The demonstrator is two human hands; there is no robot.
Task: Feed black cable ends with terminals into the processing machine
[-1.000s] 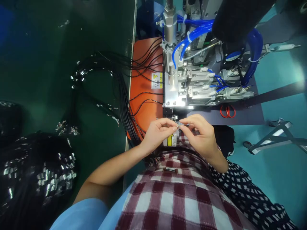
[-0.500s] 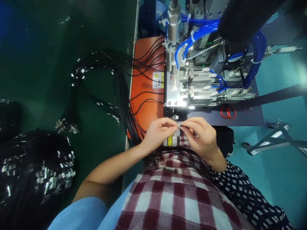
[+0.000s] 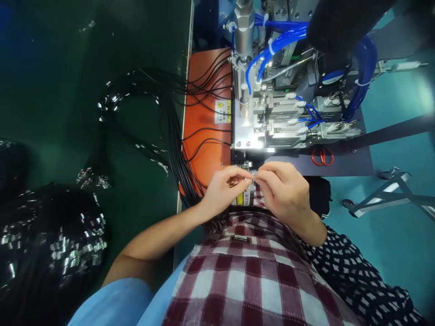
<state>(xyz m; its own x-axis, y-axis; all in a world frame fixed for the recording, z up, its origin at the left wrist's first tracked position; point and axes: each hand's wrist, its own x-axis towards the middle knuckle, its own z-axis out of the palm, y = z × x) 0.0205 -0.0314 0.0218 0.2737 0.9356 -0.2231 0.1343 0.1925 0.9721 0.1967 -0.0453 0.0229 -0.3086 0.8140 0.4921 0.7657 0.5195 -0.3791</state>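
Observation:
My left hand (image 3: 224, 189) is closed in a pinch, thumb and forefinger on a small shiny metal cable connector (image 3: 253, 176). From the other side my right hand (image 3: 284, 190) pinches the same tiny piece, its fingertips almost meeting the left ones. Most of the connector is hidden by the fingers. Both hands are just in front of the machine's metal head (image 3: 249, 131), above a yellow-and-white label (image 3: 245, 197). Left of them, a bundle of black cables (image 3: 171, 136) hangs along the edge of an orange plate (image 3: 207, 158).
Several single black cables cross the orange plate into the machine. Red-handled scissors (image 3: 322, 156) lie on the dark bench (image 3: 353, 165). Blue air hoses (image 3: 288, 40) arch over the machine. A large pile of black cables with shiny ends (image 3: 74, 244) is at the lower left.
My right hand has turned slightly, its back facing up more, with its fingertips still at the connector. My left hand keeps its pinch almost unmoved. The view has shifted a little.

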